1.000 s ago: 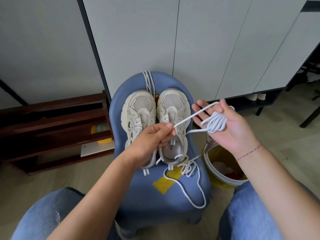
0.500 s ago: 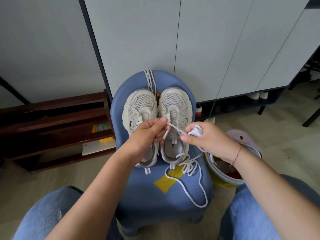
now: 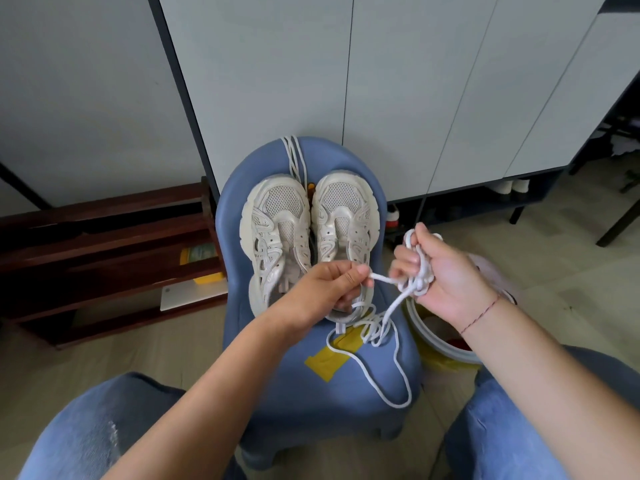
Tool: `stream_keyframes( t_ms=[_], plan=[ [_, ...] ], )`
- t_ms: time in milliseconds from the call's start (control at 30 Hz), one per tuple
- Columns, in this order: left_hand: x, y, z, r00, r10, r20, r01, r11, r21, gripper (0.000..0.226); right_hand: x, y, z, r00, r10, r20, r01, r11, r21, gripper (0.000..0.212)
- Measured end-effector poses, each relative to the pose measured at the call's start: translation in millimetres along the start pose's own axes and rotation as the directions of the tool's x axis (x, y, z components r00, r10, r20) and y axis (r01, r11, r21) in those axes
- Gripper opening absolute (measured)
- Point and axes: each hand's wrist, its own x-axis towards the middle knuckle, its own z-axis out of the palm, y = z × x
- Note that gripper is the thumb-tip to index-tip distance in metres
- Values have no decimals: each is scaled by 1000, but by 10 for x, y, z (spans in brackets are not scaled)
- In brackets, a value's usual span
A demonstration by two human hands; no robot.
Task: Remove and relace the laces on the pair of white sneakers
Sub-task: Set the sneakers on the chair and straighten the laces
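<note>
Two white sneakers stand side by side on a blue stool [image 3: 363, 386], toes pointing away from me: the left sneaker [image 3: 275, 230] and the right sneaker [image 3: 344, 216]. Neither shows lacing across its tongue. My left hand [image 3: 329, 285] pinches a white lace [image 3: 386, 279] just above the right sneaker's heel. That lace runs to my right hand [image 3: 440, 275], whose fingers are wound round with several turns of it. The slack falls into a loose tangle and a long loop [image 3: 388, 372] on the seat. A second lace [image 3: 294, 157] hangs over the stool's back edge.
A white-rimmed bin [image 3: 450, 344] sits on the floor right of the stool. A dark wooden shoe rack [image 3: 104, 258] stands to the left. Grey cabinet doors [image 3: 398, 91] rise behind. Yellow tape [image 3: 332, 355] marks the seat. My denim knees [image 3: 104, 427] flank the stool.
My right hand swung in to meet the left over the right sneaker, then drew back to the right with the lace coiled on its fingers. The left hand stayed over the heel.
</note>
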Motion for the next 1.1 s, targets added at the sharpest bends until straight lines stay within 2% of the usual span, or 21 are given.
stream_keyframes(
  t_ms=[100,233,333,400,467,567,700,767,933,1000,1100],
  plan=[
    [-13,-122,114,998,-57,26,55,996,70,30,-60,129,-236,997,57,-59,-60,997,-55,30],
    [-42,-377,322,990,-137,-23,139,979,150,19,-147,48,-575,995,85,-49,-81,994,69,26],
    [-87,-617,492,986,-167,-18,161,910,381,46,-207,-118,-745,998,54,13,-55,987,148,48],
    [-76,-727,573,986,-168,-17,155,857,491,59,-218,-167,-803,999,38,-1,-37,986,162,41],
    [-17,-826,597,988,-142,-57,151,833,533,61,-201,-171,-824,997,34,-64,-24,988,155,26],
    [63,-953,576,984,-119,-131,172,820,547,58,-160,-123,-869,992,52,-115,-34,988,149,32],
    [112,-1120,624,986,-115,-117,164,646,745,53,-139,-68,-966,987,74,-143,-56,991,122,32],
    [124,-1181,657,991,-105,-86,133,601,788,52,-134,-48,-1004,983,80,-165,-63,993,101,32],
    [113,-1259,600,991,-119,-63,125,626,770,56,-80,251,-1068,921,141,-364,-192,976,-106,41],
    [106,-1274,594,994,-88,-67,108,643,758,68,-51,425,-1132,892,179,-415,-270,947,-171,42],
    [94,-1274,625,985,-75,-155,157,768,621,84,-46,647,-1196,857,150,-492,-300,923,-241,41]
  ],
)
